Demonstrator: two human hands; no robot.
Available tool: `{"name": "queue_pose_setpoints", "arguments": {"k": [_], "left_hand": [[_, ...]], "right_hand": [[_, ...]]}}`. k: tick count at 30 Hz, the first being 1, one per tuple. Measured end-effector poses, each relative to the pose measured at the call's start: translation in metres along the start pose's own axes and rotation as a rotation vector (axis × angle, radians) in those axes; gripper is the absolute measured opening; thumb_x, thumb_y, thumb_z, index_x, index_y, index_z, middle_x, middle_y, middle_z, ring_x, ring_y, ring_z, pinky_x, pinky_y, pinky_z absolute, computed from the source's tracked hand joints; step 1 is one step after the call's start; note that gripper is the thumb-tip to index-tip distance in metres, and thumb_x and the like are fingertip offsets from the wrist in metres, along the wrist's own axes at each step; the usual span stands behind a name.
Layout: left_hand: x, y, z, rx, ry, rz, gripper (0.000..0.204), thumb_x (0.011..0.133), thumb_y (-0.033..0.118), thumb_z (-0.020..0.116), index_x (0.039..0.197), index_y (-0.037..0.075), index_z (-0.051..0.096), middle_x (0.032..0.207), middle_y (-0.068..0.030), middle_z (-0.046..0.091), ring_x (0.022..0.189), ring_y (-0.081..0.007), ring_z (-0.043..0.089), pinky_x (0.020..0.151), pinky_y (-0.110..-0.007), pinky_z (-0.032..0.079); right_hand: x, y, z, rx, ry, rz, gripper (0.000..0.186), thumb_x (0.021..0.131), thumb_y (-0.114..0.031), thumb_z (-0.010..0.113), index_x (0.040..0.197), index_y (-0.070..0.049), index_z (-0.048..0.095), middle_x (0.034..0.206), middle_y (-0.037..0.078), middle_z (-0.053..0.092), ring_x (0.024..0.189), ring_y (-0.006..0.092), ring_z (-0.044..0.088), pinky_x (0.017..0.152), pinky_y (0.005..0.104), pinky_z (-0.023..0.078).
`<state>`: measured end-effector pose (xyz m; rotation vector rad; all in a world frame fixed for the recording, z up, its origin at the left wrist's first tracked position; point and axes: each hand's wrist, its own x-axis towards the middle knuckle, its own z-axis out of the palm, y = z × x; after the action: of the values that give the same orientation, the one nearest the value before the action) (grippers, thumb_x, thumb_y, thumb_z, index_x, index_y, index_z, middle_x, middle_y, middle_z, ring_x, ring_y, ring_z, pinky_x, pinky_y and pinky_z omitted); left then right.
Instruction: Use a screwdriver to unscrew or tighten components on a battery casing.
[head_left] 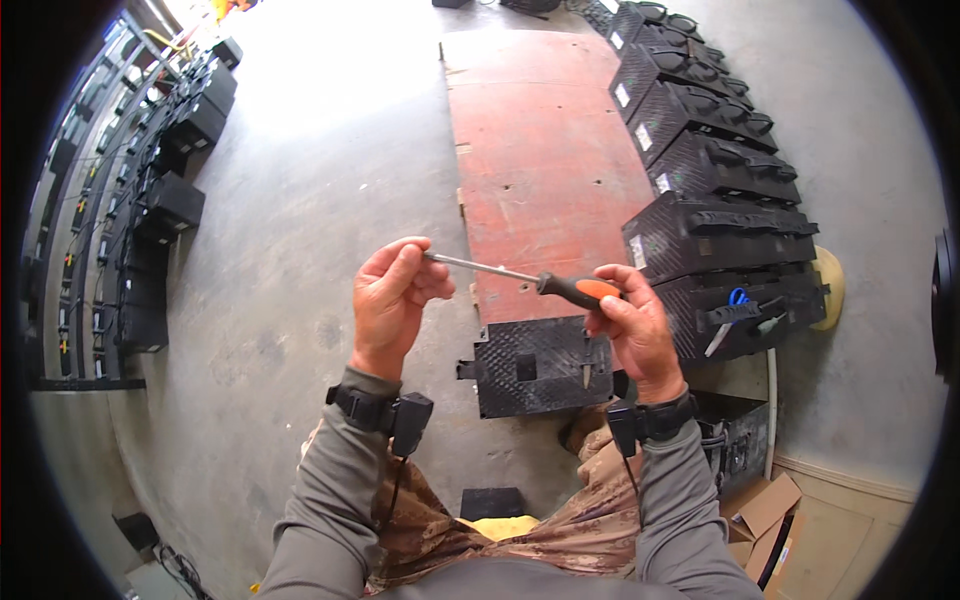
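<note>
A screwdriver (498,270) with a black and orange handle is held up between my two hands, its shaft pointing left. My right hand (640,330) grips the handle with thumb and fingers. With thumb and forefinger, my left hand (393,295) pinches the tip end of the shaft; anything small at the tip is hidden by the fingers. Below and between the hands lies a black textured panel (500,385) with a square recess and side tabs. A small pointed tool (587,375) rests on its right part.
A red worn board (545,150) stretches away ahead. Along its right stands a row of black cases (680,235); blue-handled scissors (737,300) lie on the nearest. Racks with black boxes (165,205) line the left. A cardboard box (765,510) sits at the lower right.
</note>
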<state>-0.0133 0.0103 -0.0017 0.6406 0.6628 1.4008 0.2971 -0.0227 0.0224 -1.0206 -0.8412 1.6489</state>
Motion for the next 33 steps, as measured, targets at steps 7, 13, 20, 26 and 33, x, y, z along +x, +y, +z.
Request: {"name": "queue_pose_setpoints", "arguments": {"k": [7, 13, 20, 26, 33], "left_hand": [[-0.001, 0.001, 0.001, 0.034, 0.021, 0.018, 0.020, 0.104, 0.019, 0.057, 0.107, 0.001, 0.066, 0.083, -0.0116, 0.071, 0.071, -0.0238, 0.070, 0.065, -0.035, 0.059], [0.002, -0.004, -0.002, 0.019, 0.023, 0.039, 0.020, 0.104, 0.019, 0.057, 0.105, 0.002, 0.066, 0.082, -0.0106, 0.071, 0.069, -0.0225, 0.070, 0.064, -0.034, 0.058], [0.003, 0.001, -0.001, -0.021, -0.009, 0.044, 0.019, 0.104, 0.017, 0.057, 0.107, 0.001, 0.068, 0.084, -0.0132, 0.073, 0.071, -0.0231, 0.072, 0.064, -0.034, 0.061], [0.003, 0.000, 0.001, 0.000, 0.031, 0.024, 0.023, 0.104, 0.019, 0.055, 0.109, 0.000, 0.068, 0.082, -0.0120, 0.073, 0.068, -0.0249, 0.070, 0.063, -0.035, 0.058], [0.002, 0.001, 0.000, 0.011, 0.030, 0.021, 0.026, 0.105, 0.021, 0.054, 0.110, -0.001, 0.067, 0.081, -0.0123, 0.073, 0.067, -0.0253, 0.070, 0.063, -0.036, 0.058]], "right_hand": [[0.001, 0.005, -0.012, -0.060, -0.056, 0.082, 0.048, 0.100, -0.044, 0.062, 0.126, -0.002, 0.055, 0.104, 0.011, 0.068, 0.076, 0.0131, 0.065, 0.068, 0.0266, 0.053], [-0.002, 0.003, 0.006, -0.045, -0.017, -0.024, 0.047, 0.098, -0.040, 0.066, 0.124, -0.003, 0.056, 0.105, 0.012, 0.068, 0.077, 0.0141, 0.066, 0.070, 0.0290, 0.055], [0.002, 0.003, 0.001, -0.046, -0.027, -0.009, 0.046, 0.099, -0.039, 0.063, 0.124, -0.001, 0.054, 0.096, 0.013, 0.069, 0.075, 0.0154, 0.067, 0.066, 0.0281, 0.055], [0.000, 0.003, 0.006, -0.050, -0.064, 0.031, 0.047, 0.100, -0.039, 0.062, 0.123, 0.001, 0.054, 0.096, 0.013, 0.070, 0.074, 0.0149, 0.067, 0.065, 0.0268, 0.054], [-0.001, 0.004, 0.010, -0.020, -0.020, -0.023, 0.040, 0.100, -0.029, 0.060, 0.124, 0.002, 0.052, 0.102, 0.014, 0.069, 0.077, 0.0159, 0.068, 0.068, 0.0287, 0.055]]}}
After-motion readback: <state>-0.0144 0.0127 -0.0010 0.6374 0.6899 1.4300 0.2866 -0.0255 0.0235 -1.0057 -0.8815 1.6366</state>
